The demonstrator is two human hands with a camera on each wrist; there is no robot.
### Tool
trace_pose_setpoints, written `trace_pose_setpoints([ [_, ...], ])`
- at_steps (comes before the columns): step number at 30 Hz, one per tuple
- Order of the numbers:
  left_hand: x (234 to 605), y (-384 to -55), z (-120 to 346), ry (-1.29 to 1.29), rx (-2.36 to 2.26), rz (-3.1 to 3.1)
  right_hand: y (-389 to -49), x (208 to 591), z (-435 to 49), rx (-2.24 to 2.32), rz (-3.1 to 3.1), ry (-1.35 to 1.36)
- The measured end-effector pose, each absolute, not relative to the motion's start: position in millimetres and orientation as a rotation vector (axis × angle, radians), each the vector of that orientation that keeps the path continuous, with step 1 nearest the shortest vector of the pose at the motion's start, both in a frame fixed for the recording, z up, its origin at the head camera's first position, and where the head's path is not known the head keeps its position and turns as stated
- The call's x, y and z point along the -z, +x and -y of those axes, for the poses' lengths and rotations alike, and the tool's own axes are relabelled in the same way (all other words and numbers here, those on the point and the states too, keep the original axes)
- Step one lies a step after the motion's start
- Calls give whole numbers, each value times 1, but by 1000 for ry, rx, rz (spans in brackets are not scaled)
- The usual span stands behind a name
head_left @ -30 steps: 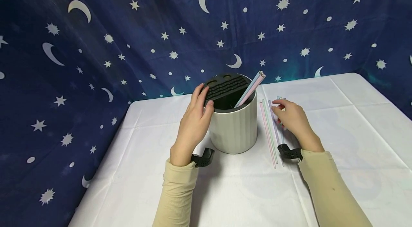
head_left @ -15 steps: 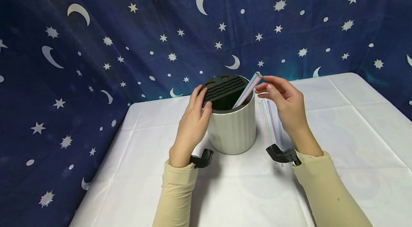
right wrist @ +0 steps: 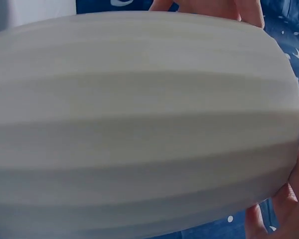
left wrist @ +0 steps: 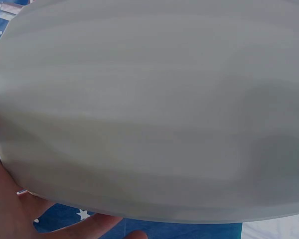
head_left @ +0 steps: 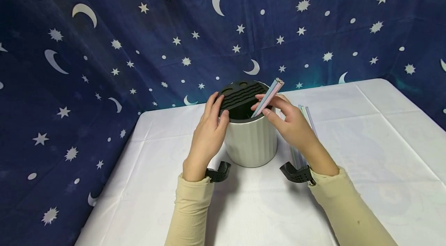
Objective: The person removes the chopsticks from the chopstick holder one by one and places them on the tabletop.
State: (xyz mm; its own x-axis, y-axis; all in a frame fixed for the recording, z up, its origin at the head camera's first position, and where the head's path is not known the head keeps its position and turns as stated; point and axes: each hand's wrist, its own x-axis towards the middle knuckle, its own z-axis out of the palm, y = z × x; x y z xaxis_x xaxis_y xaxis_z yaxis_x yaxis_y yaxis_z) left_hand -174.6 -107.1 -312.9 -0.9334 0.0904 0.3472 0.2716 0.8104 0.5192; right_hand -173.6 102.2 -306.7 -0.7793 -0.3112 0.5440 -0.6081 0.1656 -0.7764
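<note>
A white ribbed utensil holder [head_left: 251, 143] with a black slotted top [head_left: 242, 95] stands on the table. My left hand [head_left: 205, 137] rests on its left rim, fingers fairly straight along the edge. A bundle of blue and pink straws [head_left: 269, 97] leans out of the wide opening at the right. My right hand [head_left: 294, 122] holds this bundle at the rim, thumb in front and fingertips behind it. Several loose straws [head_left: 309, 116] lie to the right of the holder, partly hidden by my right hand and wrist. Both wrist views are mostly filled by the holder's ribbed wall [right wrist: 139, 114].
A white cloth covers the table [head_left: 379, 141]. Behind and to the left hangs a dark blue curtain [head_left: 156, 17] with moons and stars. A black wrist mount [head_left: 296, 172] sits close to the loose straws.
My right hand has lifted from the loose straws and moved left and around the bundle in the holder. My left hand has stayed on the rim.
</note>
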Motion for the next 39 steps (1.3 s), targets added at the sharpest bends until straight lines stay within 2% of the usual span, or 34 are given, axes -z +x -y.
trace_pose_setpoints([
  [7, 313, -175, 107, -276, 840, 2694, -185, 325, -106, -1594, 2233, 754],
  [14, 312, -174, 106, -258, 850, 2709, -186, 323, -110, -1653, 2087, 567],
  [25, 312, -173, 106, -259, 860, 2708, -190, 313, -141, -1943, 1559, 572],
  [39, 313, -174, 105, -259, 850, 2702, -206, 320, -193, -2397, 808, 304],
])
